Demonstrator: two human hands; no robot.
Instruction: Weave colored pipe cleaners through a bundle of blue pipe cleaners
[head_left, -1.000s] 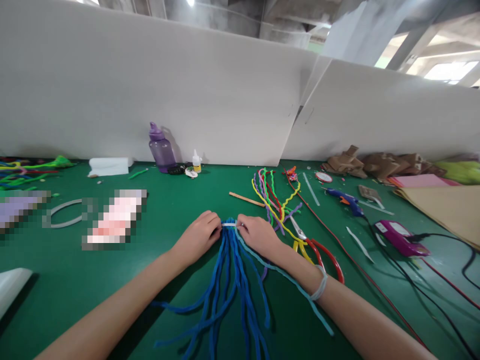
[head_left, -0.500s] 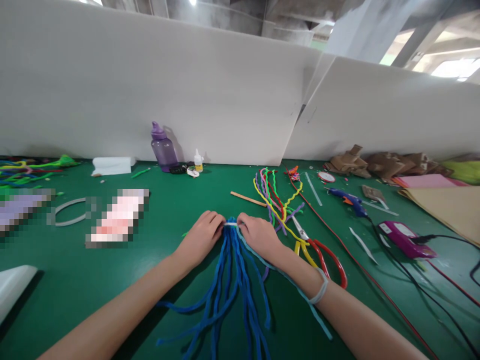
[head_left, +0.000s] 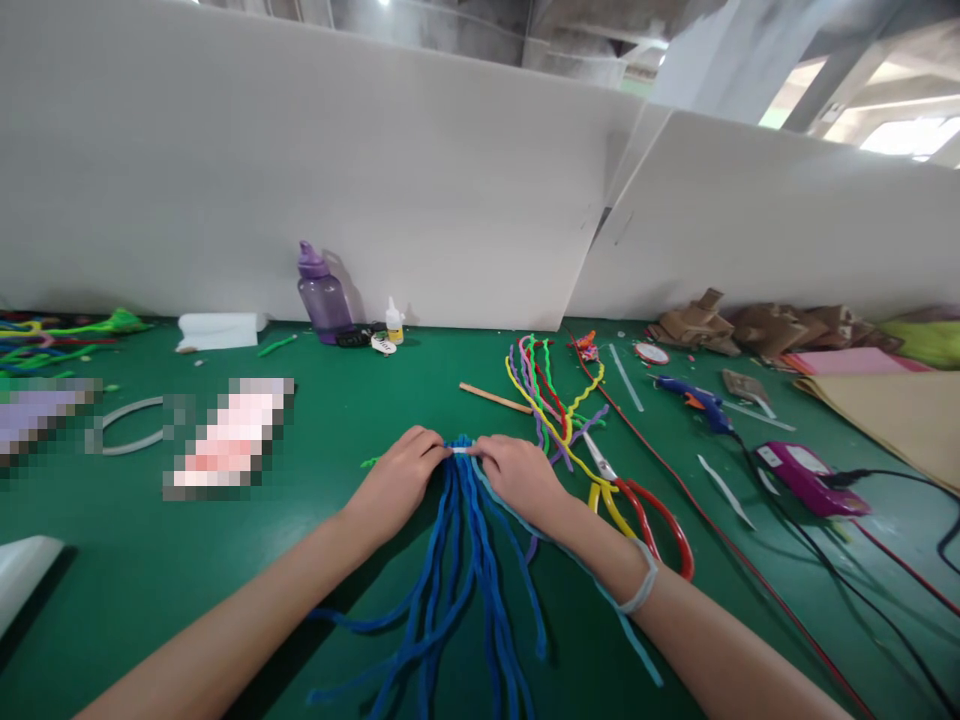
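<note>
Two bottles stand along the far edge of the bench (head_left: 375, 385), before the white panel (head_left: 360, 180): a purple bottle (head_left: 322, 302) and a small white bottle (head_left: 394, 322); their contents I cannot tell. At the middle of the near side lies the bundle of blue strands (head_left: 459, 472). Fingers of the left hand (head_left: 405, 475) and right hand (head_left: 521, 477) pinch the white band (head_left: 460, 451) across its top. Coloured strands (head_left: 551, 390) and scissors (head_left: 667, 515) lie close beside the right arm.
</note>
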